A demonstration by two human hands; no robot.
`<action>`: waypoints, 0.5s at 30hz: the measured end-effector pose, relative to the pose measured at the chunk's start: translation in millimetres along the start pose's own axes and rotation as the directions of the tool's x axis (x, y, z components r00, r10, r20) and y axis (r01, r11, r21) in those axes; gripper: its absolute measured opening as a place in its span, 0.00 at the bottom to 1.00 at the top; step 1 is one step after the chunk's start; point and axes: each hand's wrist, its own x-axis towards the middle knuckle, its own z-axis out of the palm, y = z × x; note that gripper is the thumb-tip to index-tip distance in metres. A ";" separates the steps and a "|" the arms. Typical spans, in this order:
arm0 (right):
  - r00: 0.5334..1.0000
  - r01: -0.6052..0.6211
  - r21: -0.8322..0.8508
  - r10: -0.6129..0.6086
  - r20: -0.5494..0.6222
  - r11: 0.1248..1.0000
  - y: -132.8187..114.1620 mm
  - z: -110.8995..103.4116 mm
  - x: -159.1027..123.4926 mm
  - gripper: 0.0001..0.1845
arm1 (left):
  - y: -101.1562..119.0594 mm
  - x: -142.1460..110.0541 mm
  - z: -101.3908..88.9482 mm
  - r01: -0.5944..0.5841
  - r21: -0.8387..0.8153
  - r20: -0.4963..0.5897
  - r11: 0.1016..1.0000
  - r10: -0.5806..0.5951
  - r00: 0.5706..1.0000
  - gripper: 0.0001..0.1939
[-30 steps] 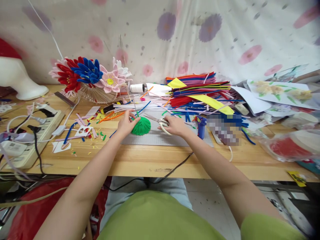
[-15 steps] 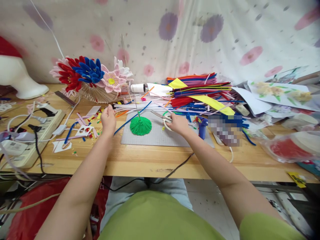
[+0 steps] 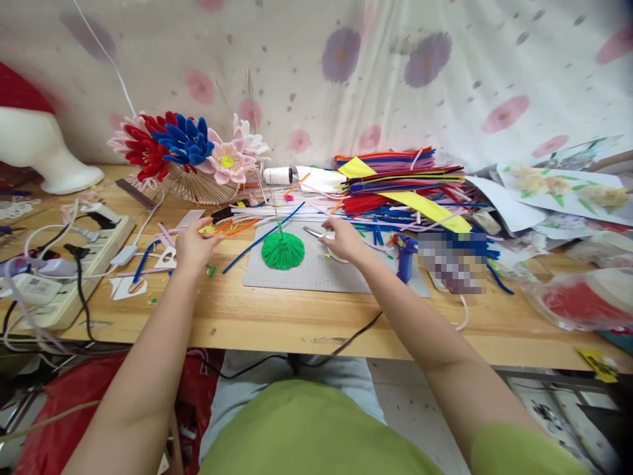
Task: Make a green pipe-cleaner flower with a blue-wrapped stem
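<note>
A green dome (image 3: 283, 252) sits on the gray mat (image 3: 316, 278), left of the scissors (image 3: 310, 231). The right hand (image 3: 345, 240) is at their handles, the left hand (image 3: 194, 244) near small scraps (image 3: 211, 271) on the tabletop (image 3: 237, 313); whether either hand's fingers grip anything cannot be told.

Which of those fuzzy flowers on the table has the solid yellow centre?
The pale pink flower, just right of the blue flower. Its middle is a bright yellow disc; the blue flower and the red flower show thin strands instead.

No legible text, print on white adapter (image 3: 35, 290) too small, markings on yellow packet (image 3: 598, 365) too blurred
</note>
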 end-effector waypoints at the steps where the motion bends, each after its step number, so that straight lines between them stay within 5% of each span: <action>1: 0.999 0.037 0.116 -0.038 0.014 0.993 -9.6 3.5 4.8 0.16 | 0.6 -1.1 -2.1 0.021 0.041 0.006 0.999 -0.021 1.000 0.22; 6: 0.985 0.049 0.467 -0.120 0.123 0.883 -55.9 30.0 28.9 0.22 | 3.2 -8.4 -7.4 -0.036 0.234 -0.041 0.972 0.047 0.998 0.18; 10: 0.986 0.011 0.459 -0.085 0.141 0.888 -67.8 41.7 39.9 0.17 | 5.4 -14.7 9.4 -0.247 -0.024 0.084 0.969 0.248 0.965 0.28; 15: 0.987 -0.019 0.616 -0.083 0.137 0.788 -62.8 35.3 48.6 0.17 | 39.0 -27.9 55.3 -0.354 -0.270 0.308 0.896 0.429 0.849 0.29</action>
